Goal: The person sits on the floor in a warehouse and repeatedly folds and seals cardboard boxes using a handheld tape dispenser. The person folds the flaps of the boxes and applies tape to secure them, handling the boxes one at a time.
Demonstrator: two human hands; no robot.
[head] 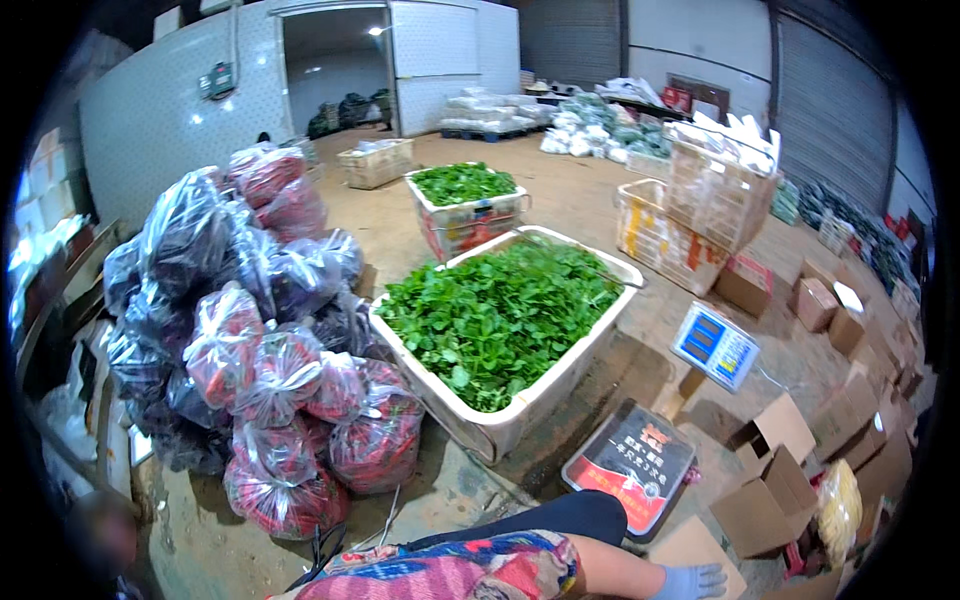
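Note:
My right hand (691, 582), in a light grey glove, lies with its fingers apart on a flat cardboard piece (694, 544) at the bottom right. My left hand is out of view. Before me stands a large white crate (499, 431) heaped with leafy greens (495, 315). Right of it on the floor is a platform scale (634, 465) with a blue and white display (715, 346) on a post. To the left, clear bags of red chili peppers (281, 480) lie against bags of dark produce (184, 232) in a tall pile.
A second crate of greens (469, 221) stands behind the first. Stacked plastic crates (667, 240) are farther right. Open cardboard boxes (765, 502) and a bag of yellowish contents (838, 510) crowd the right side. A blurred round shape, perhaps a person's head, shows at lower left.

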